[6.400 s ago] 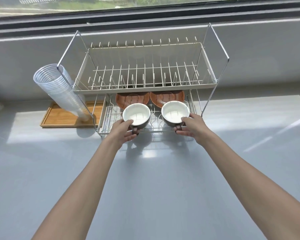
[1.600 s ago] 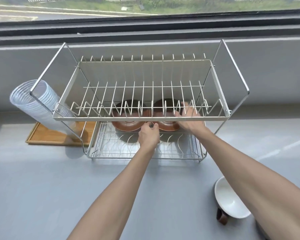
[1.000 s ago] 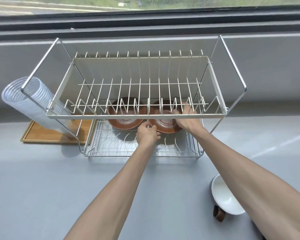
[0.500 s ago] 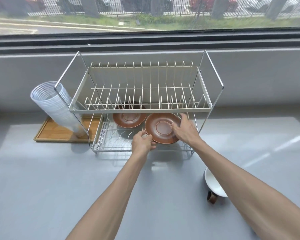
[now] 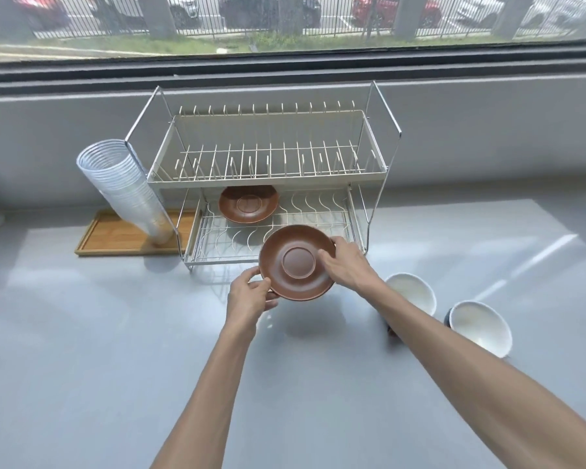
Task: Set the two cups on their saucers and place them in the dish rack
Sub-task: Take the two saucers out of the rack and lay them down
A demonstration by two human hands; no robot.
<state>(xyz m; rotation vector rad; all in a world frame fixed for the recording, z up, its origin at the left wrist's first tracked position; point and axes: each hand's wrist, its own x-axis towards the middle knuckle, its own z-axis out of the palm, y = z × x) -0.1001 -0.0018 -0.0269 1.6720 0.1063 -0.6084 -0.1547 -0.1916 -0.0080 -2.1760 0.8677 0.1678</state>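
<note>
A brown saucer [image 5: 296, 264] is held above the counter just in front of the dish rack [image 5: 271, 179]. My left hand [image 5: 249, 296] grips its near-left rim and my right hand [image 5: 347, 264] grips its right rim. A second brown saucer [image 5: 248, 204] lies at the back of the rack's lower tier. Two cups with white insides stand on the counter to the right: one [image 5: 411, 292] partly behind my right forearm, the other [image 5: 479, 326] further right.
A leaning stack of clear plastic cups [image 5: 126, 189] rests on a wooden tray [image 5: 115, 236] left of the rack. The rack's upper tier holds nothing. A grey wall and window ledge run behind. Grey counter [image 5: 99, 350] spreads in front.
The right-hand saucer has come out of the lower tier toward me, held in both hands. The view has pulled back, and the second cup now shows at the right.
</note>
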